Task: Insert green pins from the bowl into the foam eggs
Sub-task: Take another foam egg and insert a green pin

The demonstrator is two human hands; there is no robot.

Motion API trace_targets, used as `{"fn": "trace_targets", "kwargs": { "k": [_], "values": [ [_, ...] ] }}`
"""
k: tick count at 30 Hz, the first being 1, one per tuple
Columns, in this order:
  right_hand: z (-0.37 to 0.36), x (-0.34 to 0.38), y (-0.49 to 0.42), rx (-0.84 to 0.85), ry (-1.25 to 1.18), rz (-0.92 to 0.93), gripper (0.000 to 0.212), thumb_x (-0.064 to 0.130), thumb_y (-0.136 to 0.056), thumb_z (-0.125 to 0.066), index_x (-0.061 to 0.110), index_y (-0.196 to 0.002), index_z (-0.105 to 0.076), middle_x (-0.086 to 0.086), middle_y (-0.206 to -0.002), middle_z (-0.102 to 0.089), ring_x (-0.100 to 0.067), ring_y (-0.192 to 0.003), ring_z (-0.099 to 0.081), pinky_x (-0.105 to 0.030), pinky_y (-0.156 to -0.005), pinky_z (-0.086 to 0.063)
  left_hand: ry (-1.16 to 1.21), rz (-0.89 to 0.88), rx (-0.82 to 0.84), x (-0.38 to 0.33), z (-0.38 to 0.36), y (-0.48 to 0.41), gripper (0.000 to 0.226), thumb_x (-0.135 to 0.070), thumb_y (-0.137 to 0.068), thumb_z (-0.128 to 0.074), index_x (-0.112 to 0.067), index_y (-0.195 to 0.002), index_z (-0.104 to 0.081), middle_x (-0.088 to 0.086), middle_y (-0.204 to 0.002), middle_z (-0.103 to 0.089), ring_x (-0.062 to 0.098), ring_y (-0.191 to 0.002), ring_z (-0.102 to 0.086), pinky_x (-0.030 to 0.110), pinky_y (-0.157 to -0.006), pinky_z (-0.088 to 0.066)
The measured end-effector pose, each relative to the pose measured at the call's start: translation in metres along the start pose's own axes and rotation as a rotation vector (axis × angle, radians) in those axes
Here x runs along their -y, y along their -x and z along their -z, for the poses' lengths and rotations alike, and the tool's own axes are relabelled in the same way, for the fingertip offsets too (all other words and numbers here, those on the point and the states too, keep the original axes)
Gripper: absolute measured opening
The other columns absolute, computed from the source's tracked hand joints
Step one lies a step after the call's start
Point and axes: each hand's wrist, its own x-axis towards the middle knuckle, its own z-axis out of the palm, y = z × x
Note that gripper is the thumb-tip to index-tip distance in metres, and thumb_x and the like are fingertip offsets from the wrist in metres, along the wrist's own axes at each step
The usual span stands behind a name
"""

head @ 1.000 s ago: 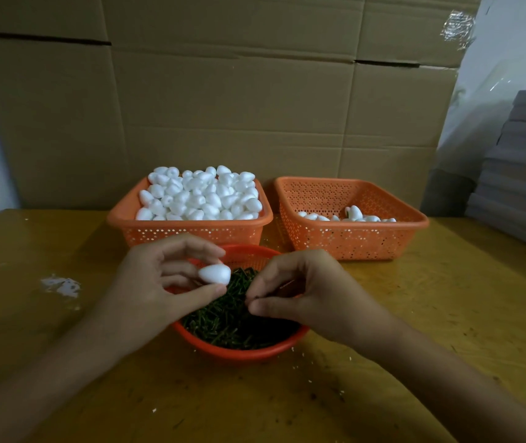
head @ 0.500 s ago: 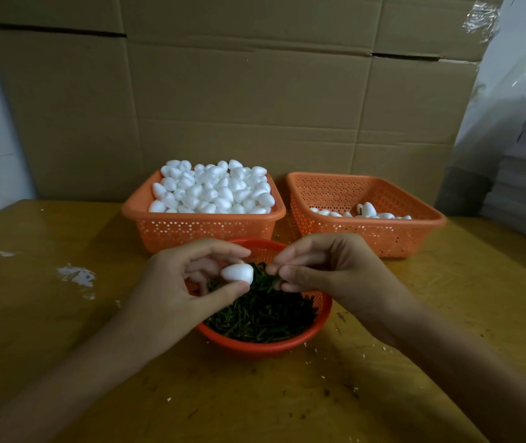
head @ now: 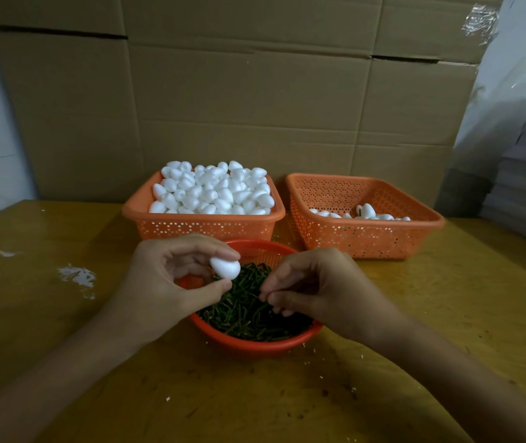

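Holding one foam egg between thumb and forefinger, the left hand hovers over the left side of the bowl, which sits on the bench heaped with green pins. The right hand hangs over the bowl too, its fingers bunched just above the pins; whether they grip one cannot be told. The work looks barely begun: the full basket behind the bowl brims with eggs, while the sparse basket behind and to its right holds only a few.
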Motion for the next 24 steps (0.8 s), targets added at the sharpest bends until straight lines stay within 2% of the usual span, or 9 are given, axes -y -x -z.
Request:
{"fn": "trace_targets", "kwargs": {
  "k": [3, 6, 11, 16, 21, 24],
  "values": [
    [-0.0004, 0.0003, 0.0006, 0.009, 0.101, 0.02, 0.014, 0.003, -0.086, -0.081, 0.016, -0.091, -0.08, 0.007, -0.082, -0.08, -0.007, -0.072, -0.076, -0.024, -0.072, -0.062, 0.022, 0.012, 0.013, -0.0013, 0.0016, 0.0003, 0.038, -0.002, -0.07, -0.088, -0.013, -0.105, -0.078, 0.003, -0.107, -0.08, 0.02, -0.1, -0.077, 0.028, -0.082, -0.063],
    [-0.0008, 0.001, 0.001, 0.003, 0.146, 0.027, 0.014, 0.005, -0.086, -0.082, 0.018, -0.089, -0.08, 0.008, -0.08, -0.079, -0.004, -0.07, -0.075, -0.026, -0.073, -0.063, 0.042, 0.041, 0.005, -0.0017, 0.0015, -0.0009, 0.051, -0.005, -0.069, -0.091, -0.013, -0.114, -0.069, 0.003, -0.106, -0.08, 0.019, -0.098, -0.078, 0.028, -0.082, -0.063],
    [0.0, 0.0022, 0.0012, 0.009, 0.18, 0.042, 0.016, 0.007, -0.085, -0.083, 0.022, -0.088, -0.08, 0.011, -0.08, -0.078, -0.002, -0.072, -0.074, -0.023, -0.073, -0.062, 0.067, 0.036, 0.008, 0.0004, 0.0026, -0.0009, 0.033, -0.006, -0.067, -0.085, -0.007, -0.098, -0.074, 0.006, -0.106, -0.08, 0.023, -0.1, -0.078, 0.03, -0.083, -0.063],
    [-0.0002, 0.0028, 0.0009, 0.007, 0.216, 0.047, 0.017, 0.008, -0.085, -0.083, 0.025, -0.087, -0.08, 0.014, -0.081, -0.078, 0.001, -0.075, -0.074, -0.024, -0.075, -0.061, 0.046, 0.008, 0.022, -0.0006, 0.0021, -0.0014, 0.031, 0.004, -0.069, -0.085, -0.009, -0.096, -0.075, 0.005, -0.107, -0.081, 0.023, -0.102, -0.077, 0.031, -0.081, -0.063],
    [-0.0005, 0.0048, 0.0015, 0.011, 0.225, 0.045, 0.016, 0.009, -0.085, -0.083, 0.024, -0.088, -0.08, 0.015, -0.082, -0.078, 0.002, -0.077, -0.073, -0.025, -0.077, -0.061, 0.028, 0.001, 0.031, -0.0022, 0.0017, -0.0005, 0.033, -0.003, -0.07, -0.093, -0.012, -0.098, -0.078, 0.003, -0.105, -0.081, 0.021, -0.102, -0.078, 0.033, -0.083, -0.064],
    [-0.0006, 0.0058, 0.0014, 0.011, 0.226, 0.042, 0.015, 0.009, -0.085, -0.083, 0.024, -0.088, -0.08, 0.014, -0.082, -0.078, 0.001, -0.077, -0.073, -0.027, -0.078, -0.06, 0.05, -0.013, 0.013, -0.0019, 0.0034, -0.0009, 0.029, -0.002, -0.071, -0.087, -0.008, -0.097, -0.077, 0.006, -0.107, -0.08, 0.024, -0.1, -0.079, 0.037, -0.083, -0.065]
  ]
}}
